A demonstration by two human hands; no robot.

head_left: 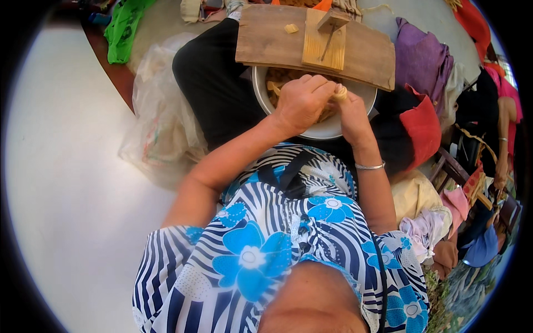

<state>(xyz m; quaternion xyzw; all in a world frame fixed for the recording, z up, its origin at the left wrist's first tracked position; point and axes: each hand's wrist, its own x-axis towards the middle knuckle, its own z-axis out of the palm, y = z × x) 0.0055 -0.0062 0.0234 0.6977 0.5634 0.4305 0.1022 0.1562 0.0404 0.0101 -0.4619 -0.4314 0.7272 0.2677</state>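
My left hand (302, 101) and my right hand (355, 114) meet in front of me, above a round metal basin (325, 132). Pinched between their fingers is a small pale yellow piece (341, 94), perhaps a folded strip; its exact kind is unclear. Brown and yellowish pieces (274, 89) lie in the basin, partly hidden by my hands. Just beyond my fingers, a brown wooden board (266, 41) lies across the basin's far side. It carries a lighter wooden block (333, 54) with a thin upright fixture, and a loose yellow chip (291, 28).
A crumpled clear plastic bag (166, 105) is on the left, with a green bag (123, 33) farther off. Purple cloth (422, 50) and red cloth (420, 130) are at the right. Another person's arm (503, 139) shows at the far right, near piled fabrics.
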